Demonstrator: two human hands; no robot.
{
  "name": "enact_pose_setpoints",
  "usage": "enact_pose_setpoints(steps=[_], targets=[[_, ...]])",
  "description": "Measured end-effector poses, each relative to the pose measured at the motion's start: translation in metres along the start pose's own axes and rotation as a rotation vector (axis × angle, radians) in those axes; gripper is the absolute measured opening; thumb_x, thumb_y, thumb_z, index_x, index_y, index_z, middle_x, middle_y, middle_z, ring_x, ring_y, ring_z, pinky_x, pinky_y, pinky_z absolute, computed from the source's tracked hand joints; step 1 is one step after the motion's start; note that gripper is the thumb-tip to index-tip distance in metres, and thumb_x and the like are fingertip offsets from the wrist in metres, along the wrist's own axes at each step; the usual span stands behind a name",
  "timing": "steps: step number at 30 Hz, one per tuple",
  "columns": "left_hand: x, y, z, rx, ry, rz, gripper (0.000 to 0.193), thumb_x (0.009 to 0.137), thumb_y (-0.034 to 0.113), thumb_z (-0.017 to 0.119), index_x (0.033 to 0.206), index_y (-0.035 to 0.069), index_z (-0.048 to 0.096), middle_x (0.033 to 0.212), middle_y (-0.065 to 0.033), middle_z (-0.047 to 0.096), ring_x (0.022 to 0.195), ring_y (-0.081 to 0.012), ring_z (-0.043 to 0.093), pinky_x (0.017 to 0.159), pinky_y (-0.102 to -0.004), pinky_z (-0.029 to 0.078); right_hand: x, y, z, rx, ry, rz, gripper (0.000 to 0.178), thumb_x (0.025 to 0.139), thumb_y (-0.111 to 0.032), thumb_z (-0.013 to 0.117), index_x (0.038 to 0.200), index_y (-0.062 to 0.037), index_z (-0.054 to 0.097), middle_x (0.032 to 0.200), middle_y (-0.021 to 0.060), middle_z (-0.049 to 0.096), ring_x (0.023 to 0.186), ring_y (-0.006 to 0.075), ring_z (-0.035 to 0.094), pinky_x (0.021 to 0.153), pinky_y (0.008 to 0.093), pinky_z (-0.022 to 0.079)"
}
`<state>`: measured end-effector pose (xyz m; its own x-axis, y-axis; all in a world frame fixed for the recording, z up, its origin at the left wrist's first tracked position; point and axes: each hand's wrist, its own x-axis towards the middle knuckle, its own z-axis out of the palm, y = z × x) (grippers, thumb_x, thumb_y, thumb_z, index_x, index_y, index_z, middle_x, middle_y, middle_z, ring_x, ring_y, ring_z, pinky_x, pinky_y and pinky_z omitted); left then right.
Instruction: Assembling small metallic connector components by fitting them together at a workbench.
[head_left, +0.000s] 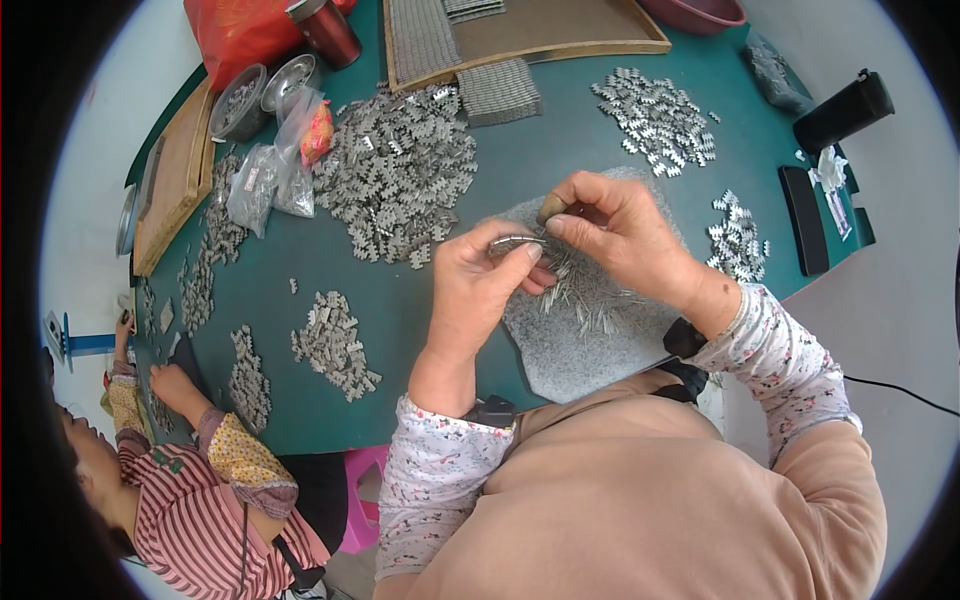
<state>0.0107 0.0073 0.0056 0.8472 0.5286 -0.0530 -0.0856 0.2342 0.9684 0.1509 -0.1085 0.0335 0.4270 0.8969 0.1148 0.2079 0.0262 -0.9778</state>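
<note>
My left hand [478, 285] pinches a small stack of flat metal pieces [512, 243] between thumb and fingers. My right hand [615, 232] meets it from the right, its fingertips closed on the end of that stack, and a brownish cap covers one fingertip [551, 208]. Both hands hover over a grey felt pad [580, 350] strewn with thin metal pins [585, 290]. A large heap of small notched metal parts [400, 170] lies just beyond the hands on the green table [420, 330].
Smaller heaps of metal parts [655, 115] [335, 342] dot the table. Wooden trays [530, 30] [175, 185], metal bowls [240, 100], plastic bags [275, 175], a red cylinder [328, 30] and a black flask [845, 110] stand around. Another person's hand [170, 385] works at the lower left.
</note>
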Motion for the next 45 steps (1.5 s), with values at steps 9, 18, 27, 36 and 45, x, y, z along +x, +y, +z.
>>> enact_pose_setpoints(steps=[9,18,27,36,45], targets=[[0.0,0.0,0.0,0.014,-0.007,0.014,0.008,0.086,-0.001,0.063,0.093,-0.005,0.065,0.079,-0.0104,0.067,0.066,-0.0179,0.069,0.055,-0.0244,0.056,-0.001,0.005,0.006,-0.004,-0.001,-0.001,0.008,0.088,0.0,0.06,0.095,0.0043,0.059,0.083,0.0076,0.064,0.078,0.0105,0.061,0.069,0.0267,0.053],[-0.001,0.0,0.0,0.003,0.023,0.013,0.009,0.085,0.0,0.062,0.093,-0.004,0.066,0.079,-0.0097,0.067,0.064,-0.0158,0.068,0.056,-0.0242,0.055,-0.001,0.004,0.008,-0.357,0.061,-0.338,0.012,0.078,-0.001,0.067,0.089,0.0003,0.063,0.081,0.0148,0.062,0.072,0.0339,0.063,0.063,0.0369,0.051],[0.001,0.0,-0.004,-0.203,0.005,-0.065,0.011,0.087,0.009,0.066,0.092,-0.001,0.067,0.072,-0.0029,0.062,0.056,-0.0086,0.056,0.048,-0.0204,0.044,-0.01,-0.005,0.007,-0.666,0.052,-0.524,0.032,0.071,-0.004,0.074,0.101,-0.0042,0.063,0.09,0.0108,0.059,0.079,0.0309,0.062,0.064,0.038,0.052],[0.009,-0.004,-0.018,-0.079,0.082,-0.092,0.013,0.087,0.014,0.069,0.087,0.001,0.065,0.064,-0.0012,0.058,0.051,-0.007,0.051,0.043,-0.0195,0.036,-0.003,-0.002,-0.03,-0.813,-0.021,-0.306,0.035,0.077,-0.004,0.068,0.111,-0.0022,0.063,0.101,0.0143,0.062,0.09,0.0312,0.061,0.076,0.0376,0.051],[0.013,-0.002,-0.006,0.157,0.153,-0.05,0.009,0.082,0.006,0.067,0.084,-0.002,0.066,0.066,-0.0039,0.061,0.053,-0.0107,0.057,0.045,-0.0213,0.043,0.015,0.021,-0.045,-1.181,-0.142,-0.288,0.025,0.071,-0.002,0.059,0.096,0.0008,0.062,0.102,0.0197,0.057,0.102,0.0348,0.053,0.09,0.0419,0.043]])
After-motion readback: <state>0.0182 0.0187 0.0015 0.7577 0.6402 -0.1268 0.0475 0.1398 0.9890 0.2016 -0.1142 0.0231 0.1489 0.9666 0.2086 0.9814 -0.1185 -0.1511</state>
